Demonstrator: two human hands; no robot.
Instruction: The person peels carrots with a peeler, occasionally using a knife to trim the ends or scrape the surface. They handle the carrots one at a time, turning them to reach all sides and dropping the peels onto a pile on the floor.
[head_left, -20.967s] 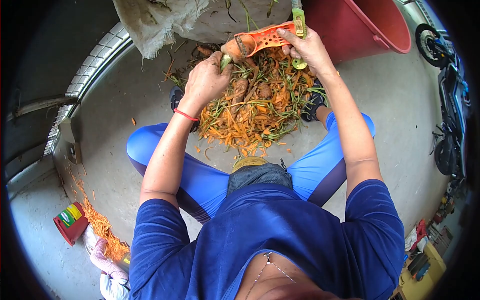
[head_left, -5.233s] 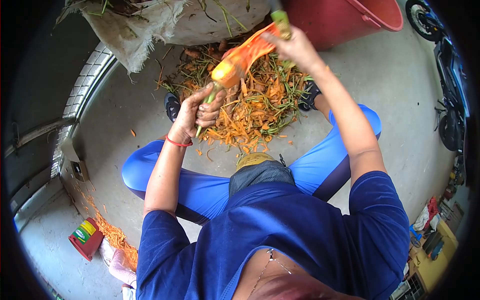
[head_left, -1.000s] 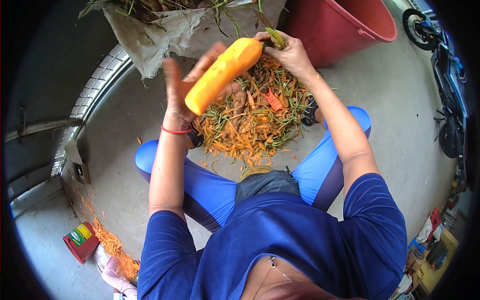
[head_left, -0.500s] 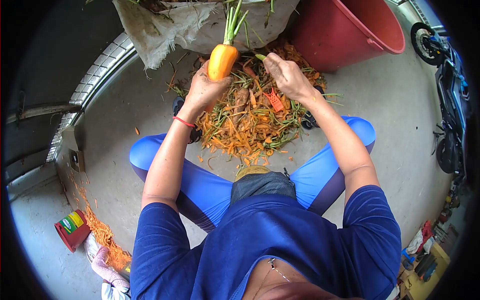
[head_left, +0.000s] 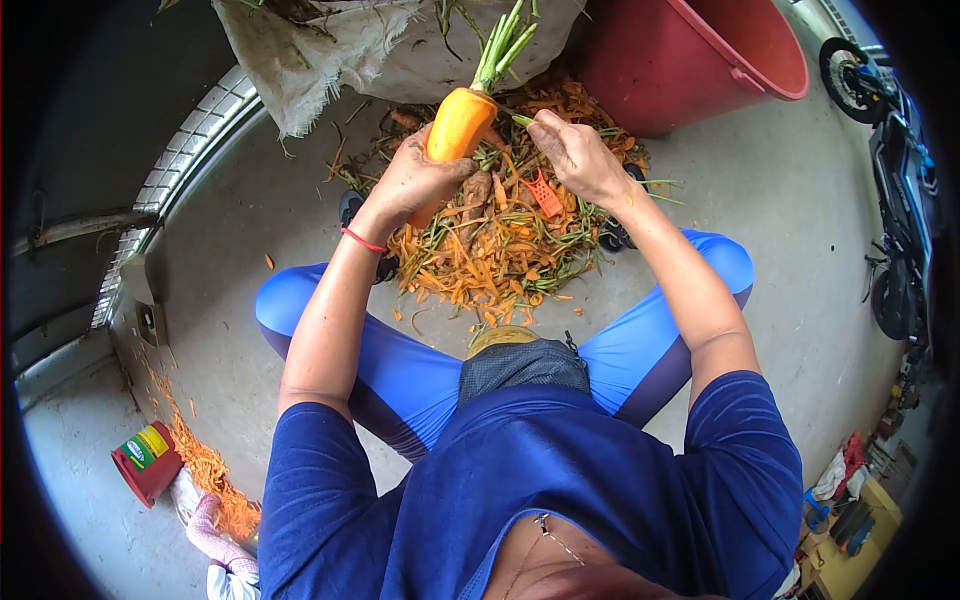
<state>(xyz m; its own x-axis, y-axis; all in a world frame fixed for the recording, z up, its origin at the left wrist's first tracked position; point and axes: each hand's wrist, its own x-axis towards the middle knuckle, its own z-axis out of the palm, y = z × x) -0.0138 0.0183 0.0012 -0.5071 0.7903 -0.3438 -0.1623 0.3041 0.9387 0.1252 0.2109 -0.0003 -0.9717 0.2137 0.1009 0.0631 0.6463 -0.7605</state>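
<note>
My left hand (head_left: 415, 180) is wrapped round a thick peeled orange carrot (head_left: 459, 125), whose cut green stalks (head_left: 503, 48) point up and away. To its right, my right hand (head_left: 580, 158) is closed on a green-handled knife (head_left: 521, 119); the thin dark blade shows nearly edge-on beside the carrot's top, and whether it touches is unclear. Below the hands, an orange perforated peeler (head_left: 544, 194) lies on a pile of peelings and green stems (head_left: 500, 255). Several unpeeled carrots, brown with soil, lie among the peelings.
A pale frayed sack (head_left: 330, 60) stands beyond the pile, beside a large red tub (head_left: 680, 70). My knees flank the pile. Far left are a small red bucket (head_left: 147, 463), orange shreds (head_left: 205, 465) and another person's patterned sleeve (head_left: 215, 535). A motorbike (head_left: 895, 220) stands at right.
The carrot has swung from lying across both hands to stalks-up in my left hand, which has closed round it. The peeler, earlier in my right hand, now lies on the pile.
</note>
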